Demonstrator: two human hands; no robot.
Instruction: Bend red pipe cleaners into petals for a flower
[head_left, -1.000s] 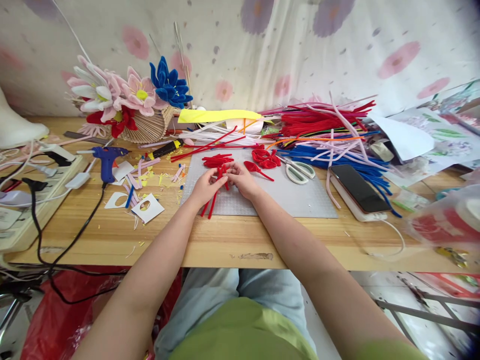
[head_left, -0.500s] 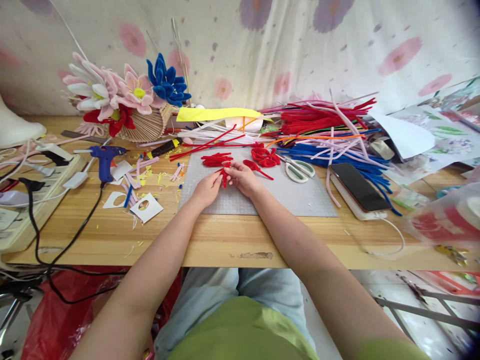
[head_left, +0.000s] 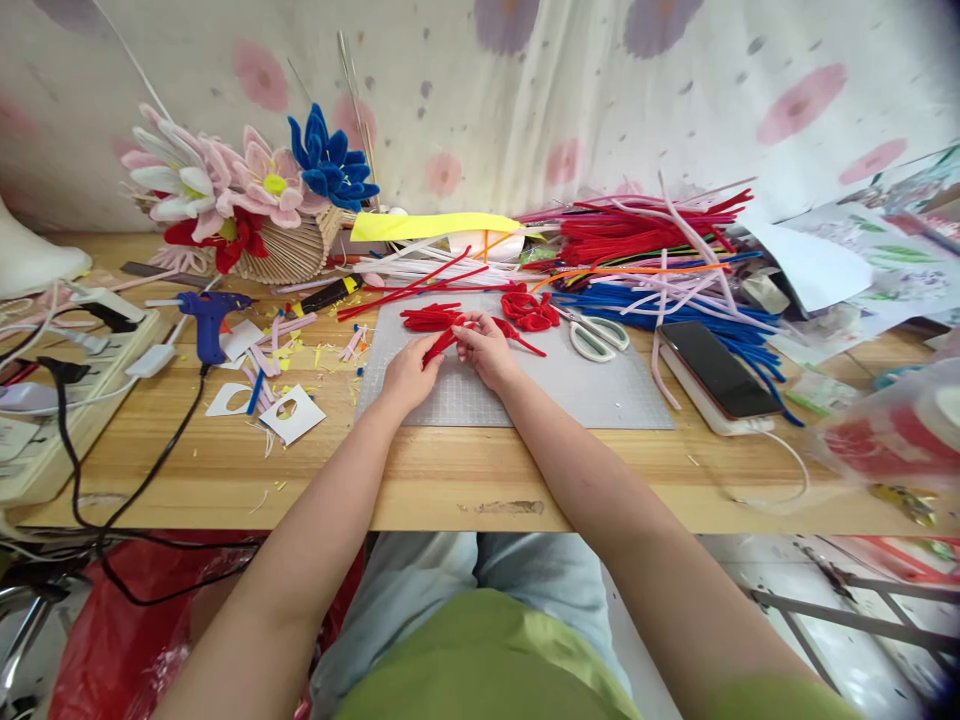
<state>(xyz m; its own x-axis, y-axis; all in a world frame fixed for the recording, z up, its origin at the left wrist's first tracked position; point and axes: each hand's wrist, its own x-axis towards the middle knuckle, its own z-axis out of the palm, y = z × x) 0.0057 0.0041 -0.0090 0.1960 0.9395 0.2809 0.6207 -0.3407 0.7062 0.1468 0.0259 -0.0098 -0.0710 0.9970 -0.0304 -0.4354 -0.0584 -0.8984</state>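
Observation:
Above the grey cutting mat (head_left: 555, 395), my left hand (head_left: 410, 374) and my right hand (head_left: 486, 350) meet, both closed on a short red pipe cleaner piece (head_left: 444, 343). It slants between the fingertips, which partly hide its shape. Just behind my hands lies a bundle of short red pipe cleaners (head_left: 429, 318). Looped red pipe cleaner petals (head_left: 531, 309) rest beyond my right hand. Another red piece with a thin stem (head_left: 531, 346) pokes out beside that hand and is partly covered by it. Scissors (head_left: 596, 337) with pale handles lie on the mat to the right.
A blue glue gun (head_left: 212, 322) with a black cord stands left, near paper and pipe cleaner scraps. Finished fuzzy flowers (head_left: 274, 185) sit behind it. Piles of red pipe cleaners (head_left: 630, 240) and blue ones (head_left: 675, 312) lie at the back right. A phone (head_left: 718, 370) lies right.
The red piece between my hands has turned from hanging downward to slanting. My right hand has shifted slightly and now covers more of the stemmed red piece.

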